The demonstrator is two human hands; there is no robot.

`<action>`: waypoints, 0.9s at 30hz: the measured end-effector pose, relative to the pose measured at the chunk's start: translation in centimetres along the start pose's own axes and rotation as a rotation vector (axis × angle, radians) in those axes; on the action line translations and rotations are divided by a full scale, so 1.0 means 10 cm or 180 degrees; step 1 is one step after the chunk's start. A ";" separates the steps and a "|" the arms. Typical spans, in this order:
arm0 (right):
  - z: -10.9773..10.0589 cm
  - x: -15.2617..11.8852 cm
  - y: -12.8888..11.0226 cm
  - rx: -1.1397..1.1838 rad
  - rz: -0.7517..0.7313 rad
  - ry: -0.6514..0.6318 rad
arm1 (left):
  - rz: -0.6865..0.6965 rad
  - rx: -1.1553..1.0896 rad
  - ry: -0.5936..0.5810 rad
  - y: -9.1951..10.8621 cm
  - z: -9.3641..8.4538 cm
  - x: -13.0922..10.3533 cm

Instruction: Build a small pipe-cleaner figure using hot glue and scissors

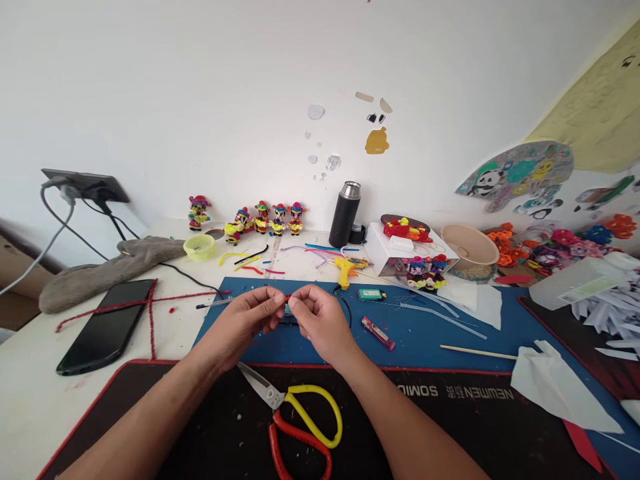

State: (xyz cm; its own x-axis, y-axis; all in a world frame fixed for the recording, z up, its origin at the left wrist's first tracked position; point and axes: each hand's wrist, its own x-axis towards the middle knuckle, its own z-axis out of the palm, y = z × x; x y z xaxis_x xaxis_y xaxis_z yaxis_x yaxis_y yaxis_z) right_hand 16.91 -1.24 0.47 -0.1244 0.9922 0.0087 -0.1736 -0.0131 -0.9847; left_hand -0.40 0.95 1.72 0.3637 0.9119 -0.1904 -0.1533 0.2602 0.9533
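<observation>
We pinch a small dark-red piece [287, 298] between the drawn-together fingertips of our left hand [259, 311] and right hand [318, 319], above the blue mat [420, 347]; only a sliver shows, its shape mostly hidden.

Left forearm [170, 397] and right forearm [400, 413] slanted inward from near side; left hand [256, 310] and right hand [321, 320] nearly touched, fingertips [278, 301] pinched.

We hold a small red piece [287, 298], mostly hidden, pinched between our left hand [259, 309] and right hand [320, 321].
</observation>
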 end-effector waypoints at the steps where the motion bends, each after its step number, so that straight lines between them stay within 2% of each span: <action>1: 0.00 0.00 0.00 -0.0027 -0.0008 0.0009 | 0.0006 -0.0016 0.0002 0.00 0.00 0.00; 10: -0.01 -0.01 -0.04 -0.0466 -0.0061 0.0186 | 0.0119 0.0247 0.0079 0.01 0.01 -0.01; 27: 0.02 -0.05 -0.08 -0.0820 -0.0175 0.0224 | 0.0284 0.0508 0.0138 0.01 0.01 0.00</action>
State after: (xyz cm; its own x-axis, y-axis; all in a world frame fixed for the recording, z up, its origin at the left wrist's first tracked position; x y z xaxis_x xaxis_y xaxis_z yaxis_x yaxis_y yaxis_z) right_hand 16.86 -1.74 1.27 -0.0519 0.9968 0.0600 0.0771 0.0639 -0.9950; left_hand -0.29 0.97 1.87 0.3148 0.9428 -0.1101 -0.0342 0.1272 0.9913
